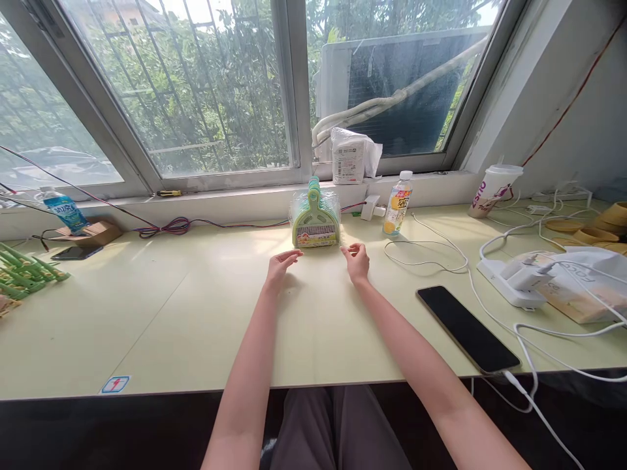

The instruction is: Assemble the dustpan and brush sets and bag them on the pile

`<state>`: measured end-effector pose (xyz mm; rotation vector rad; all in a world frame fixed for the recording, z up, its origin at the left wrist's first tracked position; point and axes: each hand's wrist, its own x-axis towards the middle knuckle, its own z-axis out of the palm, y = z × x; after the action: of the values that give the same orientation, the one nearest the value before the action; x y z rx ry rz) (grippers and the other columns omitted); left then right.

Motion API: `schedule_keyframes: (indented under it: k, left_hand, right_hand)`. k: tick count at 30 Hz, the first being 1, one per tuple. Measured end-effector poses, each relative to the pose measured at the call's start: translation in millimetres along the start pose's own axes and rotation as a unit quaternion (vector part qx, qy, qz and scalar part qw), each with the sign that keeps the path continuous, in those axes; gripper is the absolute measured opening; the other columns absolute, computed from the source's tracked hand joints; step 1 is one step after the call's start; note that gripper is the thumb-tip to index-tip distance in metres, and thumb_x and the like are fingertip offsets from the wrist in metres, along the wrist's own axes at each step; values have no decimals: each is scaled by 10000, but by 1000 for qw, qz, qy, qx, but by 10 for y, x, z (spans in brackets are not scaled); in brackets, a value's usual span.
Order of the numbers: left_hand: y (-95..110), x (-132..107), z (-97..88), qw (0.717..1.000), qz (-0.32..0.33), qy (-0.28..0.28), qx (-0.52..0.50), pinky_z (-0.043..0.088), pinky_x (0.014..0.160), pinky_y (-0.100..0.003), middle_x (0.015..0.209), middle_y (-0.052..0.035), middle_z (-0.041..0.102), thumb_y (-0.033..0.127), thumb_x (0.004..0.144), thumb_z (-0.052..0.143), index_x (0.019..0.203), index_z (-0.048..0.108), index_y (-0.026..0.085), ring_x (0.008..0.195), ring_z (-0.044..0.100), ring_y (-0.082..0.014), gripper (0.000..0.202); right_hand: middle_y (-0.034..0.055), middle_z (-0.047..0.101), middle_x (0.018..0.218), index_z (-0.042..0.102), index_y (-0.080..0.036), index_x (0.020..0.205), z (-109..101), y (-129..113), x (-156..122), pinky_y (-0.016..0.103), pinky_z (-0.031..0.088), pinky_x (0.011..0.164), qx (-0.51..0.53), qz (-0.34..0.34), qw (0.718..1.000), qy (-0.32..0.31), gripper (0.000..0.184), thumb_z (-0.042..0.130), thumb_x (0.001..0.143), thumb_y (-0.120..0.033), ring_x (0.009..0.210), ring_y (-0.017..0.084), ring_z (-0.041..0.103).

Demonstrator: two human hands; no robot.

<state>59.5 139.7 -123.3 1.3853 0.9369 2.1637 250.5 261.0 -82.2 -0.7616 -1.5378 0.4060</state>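
Against the windowsill, in the middle of the table, stands a small green dustpan-and-brush set point(316, 225) in clear plastic wrap. More green handles line up behind its own, so several sets may be stacked there. My left hand point(283, 264) is just in front of its lower left corner, fingers stretched forward and holding nothing visible. Near the lower right corner, my right hand point(357, 261) has bent fingers, with the thumb and fingertips apart. Both hands appear close to the set without gripping it.
A juice bottle point(398, 203) and white cup point(494, 189) stand at the back right. A phone point(467, 328), power strip point(512, 284) and loose white cables occupy the right. At left are a blue bottle point(66, 210), cardboard box point(100, 232) and green pieces point(24, 271).
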Motion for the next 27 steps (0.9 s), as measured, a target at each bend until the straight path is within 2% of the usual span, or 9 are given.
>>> schedule_keyframes:
  k: [4,6,10,12,14,17,19,23,27]
  left_hand:
    - [30,-13,4,1000,0,-13,-2,400,939,-404,1017,-112,694,401,666,741,981,721,175,1017,587,-242,388]
    - [29,-11,2,1000,-6,-3,0,403,929,-413,997,-112,698,431,651,750,945,726,174,952,595,-232,391]
    - [-8,9,-26,1000,-9,8,4,408,915,-411,951,-111,702,480,646,743,839,729,170,867,590,-213,365]
    - [-24,14,-41,1000,-8,8,3,406,920,-409,961,-108,700,483,659,732,864,730,173,872,587,-211,371]
    - [-27,11,-51,1000,-9,8,1,405,926,-409,983,-106,697,477,676,719,903,729,176,874,585,-208,377]
    - [-10,-5,-55,1000,-12,10,-5,401,940,-411,1012,-107,693,456,695,704,927,729,177,893,586,-209,363]
    - [5,-14,-54,1000,-13,14,-11,398,948,-412,1020,-110,692,436,704,696,928,731,176,920,590,-215,345]
    - [13,-18,-53,1000,-10,14,-17,398,953,-407,1047,-102,687,384,721,668,958,729,184,939,595,-214,316]
    - [-1,-9,-53,1000,-17,0,-11,391,960,-404,1061,-94,684,392,727,667,998,722,195,908,598,-204,339]
  right_hand:
    - [86,707,780,589,-175,796,-10,34,41,312,444,663,62,33,996,-61,380,606,725,-548,597,169,588]
    - [78,716,788,614,-172,803,-12,48,61,318,454,658,60,45,995,-64,368,604,729,-532,568,163,590]
    - [31,718,823,635,-195,817,51,82,154,302,429,640,-24,58,996,-63,270,506,821,-431,585,149,604]
    - [16,712,892,619,-208,880,126,96,237,298,410,654,-72,62,992,-78,257,402,875,-346,608,139,612]
    - [32,687,1017,570,-208,988,224,105,335,301,393,680,-120,53,989,-73,257,344,884,-272,731,159,635]
    - [95,593,1205,468,-188,1125,375,107,474,304,382,732,-163,25,985,-40,296,382,866,-302,1034,219,576]
    - [120,550,1250,436,-186,1151,454,104,539,311,379,772,-167,16,985,-41,355,428,847,-370,1122,240,521]
    - [118,597,1155,452,-213,1101,537,111,592,402,333,894,-203,23,978,-43,362,520,812,-420,1147,283,486]
    - [118,642,1045,508,-219,1032,554,147,606,470,299,923,-237,40,970,-36,287,535,820,-411,1110,311,500]
